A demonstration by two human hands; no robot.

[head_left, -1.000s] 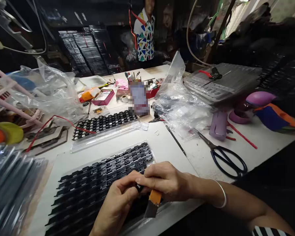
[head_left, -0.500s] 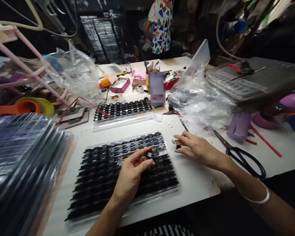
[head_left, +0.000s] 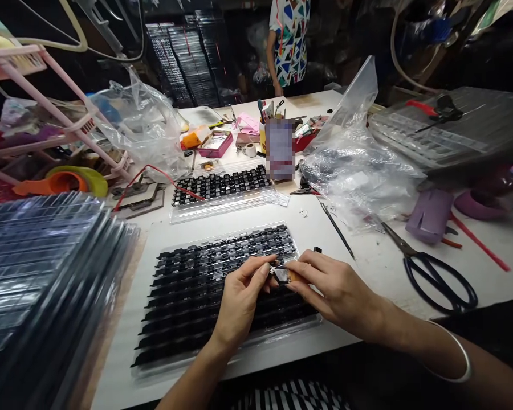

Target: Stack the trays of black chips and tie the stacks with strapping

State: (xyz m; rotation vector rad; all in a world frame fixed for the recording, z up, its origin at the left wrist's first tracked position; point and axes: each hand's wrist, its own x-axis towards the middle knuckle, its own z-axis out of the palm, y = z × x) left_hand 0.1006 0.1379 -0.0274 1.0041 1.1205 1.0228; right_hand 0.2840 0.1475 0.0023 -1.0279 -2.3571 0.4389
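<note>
A clear plastic tray (head_left: pixel 162 364) packed with rows of small black components lies on the white table in front of me. My left hand (head_left: pixel 239 299) hovers over its right half, fingers pinched on one small black component (head_left: pixel 272 269). My right hand (head_left: pixel 337 290) meets it from the right, closed on an orange-handled knife (head_left: pixel 287 275) whose blade touches that component. A single loose black piece (head_left: pixel 317 249) lies on the table just beyond my right hand.
A second, narrower tray (head_left: pixel 222 191) of components sits farther back. Black-handled scissors (head_left: pixel 436 273) and a thin dark tool (head_left: pixel 337 230) lie to the right, near crumpled plastic bags (head_left: pixel 359 171). A stack of clear trays (head_left: pixel 38 267) fills the left. A person (head_left: pixel 288 42) stands beyond the table.
My right hand has come back from the table beside the tray to meet my left hand, bringing the orange-handled knife against the component. The camera view shifted slightly.
</note>
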